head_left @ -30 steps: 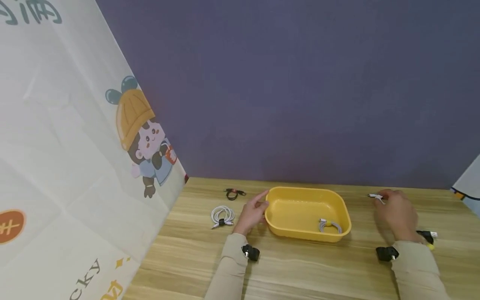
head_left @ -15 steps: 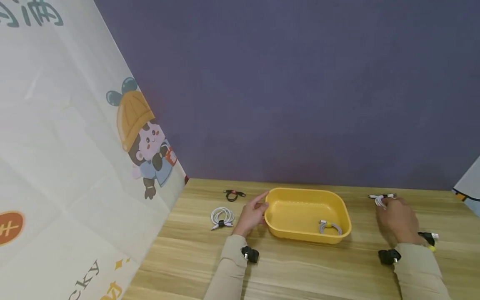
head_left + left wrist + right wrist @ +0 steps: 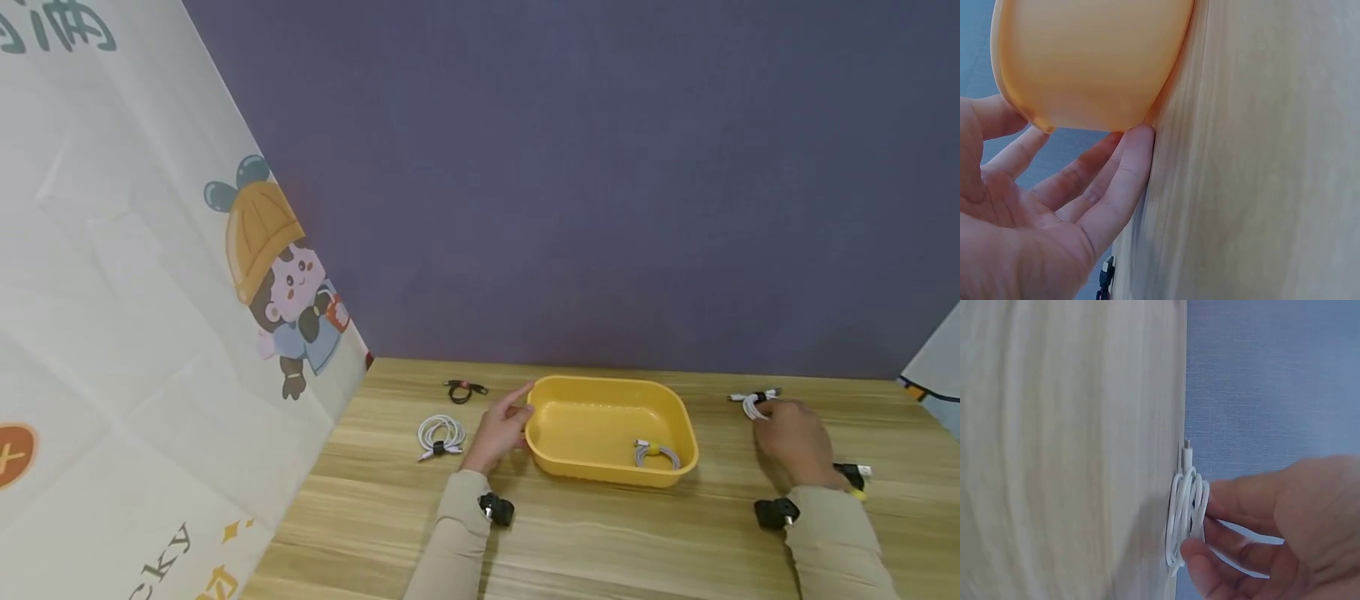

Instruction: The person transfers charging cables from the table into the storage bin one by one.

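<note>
A yellow plastic bin (image 3: 611, 473) stands mid-table with a grey coiled cable (image 3: 660, 457) inside, bound by a yellow tie. My left hand (image 3: 498, 429) holds the bin's left end: the thumb lies at the rim, and the other fingertips touch the outer wall in the left wrist view. At the table's back right, my right hand (image 3: 797, 442) pinches a white coiled charging cable (image 3: 1186, 515) between thumb and fingers. This cable has a black tie in the head view. In the right wrist view its coil stands close against the wooden tabletop (image 3: 1072, 450).
Left of the bin lie a white coiled cable (image 3: 441, 435) with a black tie and a small black cable (image 3: 462, 391) with a red tie. A black cable (image 3: 853, 475) with a white plug sits partly behind the right wrist. A dark wall panel (image 3: 570, 183) borders the table's back.
The right hand has drawn back a little from the white cable, so more of its coil and both plug ends show. The left hand and bin stay in place; the head view shifts slightly.
</note>
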Tool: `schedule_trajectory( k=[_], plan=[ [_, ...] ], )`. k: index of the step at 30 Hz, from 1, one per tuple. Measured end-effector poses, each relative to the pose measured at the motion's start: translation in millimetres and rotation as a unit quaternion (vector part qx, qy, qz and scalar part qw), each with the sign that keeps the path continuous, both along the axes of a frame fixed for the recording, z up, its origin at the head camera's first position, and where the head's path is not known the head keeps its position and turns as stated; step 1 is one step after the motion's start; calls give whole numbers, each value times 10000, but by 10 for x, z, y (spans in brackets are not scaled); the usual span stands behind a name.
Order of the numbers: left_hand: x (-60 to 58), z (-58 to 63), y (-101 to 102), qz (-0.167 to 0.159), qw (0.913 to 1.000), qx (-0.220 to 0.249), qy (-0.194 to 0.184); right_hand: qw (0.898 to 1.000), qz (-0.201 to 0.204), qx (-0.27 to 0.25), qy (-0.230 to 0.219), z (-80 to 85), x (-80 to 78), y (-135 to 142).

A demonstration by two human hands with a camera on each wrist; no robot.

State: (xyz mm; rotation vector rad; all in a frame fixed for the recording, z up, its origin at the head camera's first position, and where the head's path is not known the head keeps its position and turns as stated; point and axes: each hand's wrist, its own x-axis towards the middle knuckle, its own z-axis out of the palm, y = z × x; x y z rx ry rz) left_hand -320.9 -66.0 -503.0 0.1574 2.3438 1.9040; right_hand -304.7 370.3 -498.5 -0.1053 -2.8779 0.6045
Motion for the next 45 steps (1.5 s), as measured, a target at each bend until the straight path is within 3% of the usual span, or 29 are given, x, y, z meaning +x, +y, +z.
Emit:
schedule_trajectory(
  k=[16, 28, 39, 45],
  plan=[
    [2, -11, -2, -14, 10000, 27, -20, 9998, -5, -220, 28, 47, 90, -45],
    [8, -17, 2, -22, 10000, 72, -40, 9985, 173, -100, -508, 84, 85, -33],
    [15, -8, -1, -24, 9999, 105, 10, 9987, 295, 22, -419, 81, 69, -27],
    [16, 8, -5, -12, 10000, 78, -18, 9979, 288, -42, -583, 115, 64, -36]
  ],
)
